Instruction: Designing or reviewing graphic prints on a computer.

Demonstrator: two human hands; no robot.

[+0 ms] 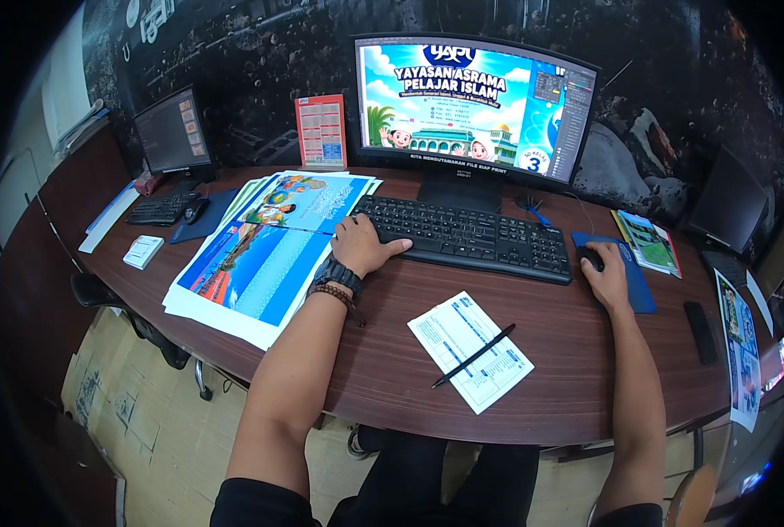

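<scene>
My left hand [363, 247] rests on the left end of a black keyboard [475, 235], thumb stretched out along its front edge and fingers on the keys. A dark watch [339, 277] and a beaded bracelet [332, 290] circle that wrist. On the right, my right hand [608, 277] is wrapped over a black computer mouse [590, 258], which sits on a blue mouse pad [639, 288]. Behind the keyboard stands a curved monitor [462, 114] with a colourful layout of a mosque-like building and cartoon children. Large printed sheets [273, 263] lie stacked beside my left forearm.
A white printed form [488, 386] with a black pen [473, 356] across it lies between my forearms. A red-framed calendar [321, 132] stands left of the monitor. Farther left are a second monitor [172, 132] and keyboard [162, 209]. Another dark screen [727, 206] stands far right.
</scene>
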